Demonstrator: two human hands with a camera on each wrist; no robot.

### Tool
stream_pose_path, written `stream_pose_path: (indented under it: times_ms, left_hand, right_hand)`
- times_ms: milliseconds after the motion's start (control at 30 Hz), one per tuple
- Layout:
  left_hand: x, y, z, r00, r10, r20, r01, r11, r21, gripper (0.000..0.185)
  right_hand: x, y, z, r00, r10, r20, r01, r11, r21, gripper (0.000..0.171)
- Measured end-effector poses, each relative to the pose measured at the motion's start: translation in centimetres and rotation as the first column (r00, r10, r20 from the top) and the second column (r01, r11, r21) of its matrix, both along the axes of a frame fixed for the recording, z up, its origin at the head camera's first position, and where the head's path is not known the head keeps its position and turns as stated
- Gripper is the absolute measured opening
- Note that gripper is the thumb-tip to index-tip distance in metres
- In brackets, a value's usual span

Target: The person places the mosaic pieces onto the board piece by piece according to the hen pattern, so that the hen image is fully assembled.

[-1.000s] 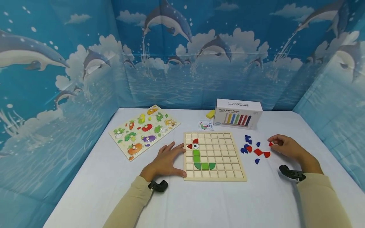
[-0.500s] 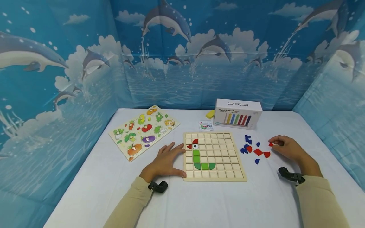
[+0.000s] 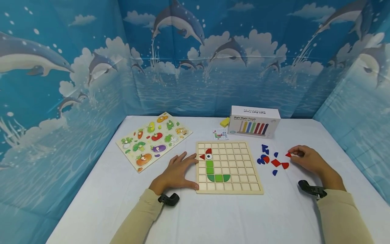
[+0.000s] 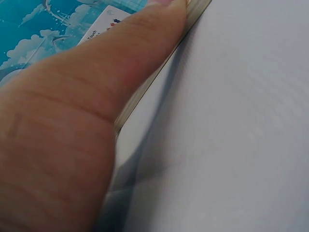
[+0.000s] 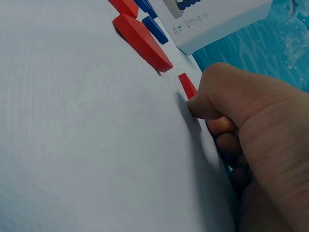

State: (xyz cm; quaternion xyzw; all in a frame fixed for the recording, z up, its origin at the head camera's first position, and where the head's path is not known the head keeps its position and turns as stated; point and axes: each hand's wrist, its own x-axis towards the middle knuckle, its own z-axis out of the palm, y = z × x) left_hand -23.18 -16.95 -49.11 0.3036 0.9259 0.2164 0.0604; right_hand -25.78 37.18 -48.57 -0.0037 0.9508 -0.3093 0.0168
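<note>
head view: a person's left hand (image 3: 176,173) touched the left edge of a wooden grid board (image 3: 233,162), fingers and thumb spread, while the right hand (image 3: 307,159) pinched a small red piece (image 3: 288,155) near the table's right side. a red diamond (image 3: 276,163) lay between that hand and the board; a white box (image 3: 255,122) stood behind. white cloth stretched along the table (image 3: 231,220) in front of the board.

left wrist view: the thumb met the board's slim edge, its other fingers hidden.

right wrist view: the thumb sat at the red piece's near end, the forefinger mostly out of sight. the piece looked light, stiff, perhaps slippery and hardly fragile, best held by its thin sides.
</note>
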Motion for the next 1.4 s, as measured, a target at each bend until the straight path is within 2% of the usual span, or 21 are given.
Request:
stream_pose_path:
  times_ms: [300,667,833,1100,1400]
  left_hand:
    - [0.07,0.05,0.13,1.000,0.008,-0.001,-0.008,1.000,-0.018,0.101]
    - [0.01,-0.10,0.08,1.000,-0.002,-0.009,0.002,1.000,0.000,0.099]
    - [0.01,-0.04,0.21,1.000,0.002,0.004,-0.002,1.000,-0.003,0.100]
    - [0.02,-0.02,0.14,1.000,0.006,-0.003,-0.006,1.000,-0.012,0.100]
    - [-0.08,0.03,0.06,1.000,0.004,-0.003,-0.004,1.000,-0.015,0.100]
  right_hand:
    - [0.05,-0.18,-0.24,1.000,0.017,-0.024,-0.017,1.000,0.005,0.037]
    - [-0.21,-0.30,-0.45,0.999,0.015,-0.030,-0.015,1.000,0.004,0.035]
    - [-0.15,-0.20,-0.57,0.999,0.016,-0.037,-0.015,1.000,0.002,0.029]
    - [-0.06,-0.34,-0.52,0.998,0.042,-0.040,-0.042,0.999,0.005,0.032]
    - [0.02,-0.47,-0.53,0.998,0.029,-0.056,-0.029,1.000,-0.006,0.027]
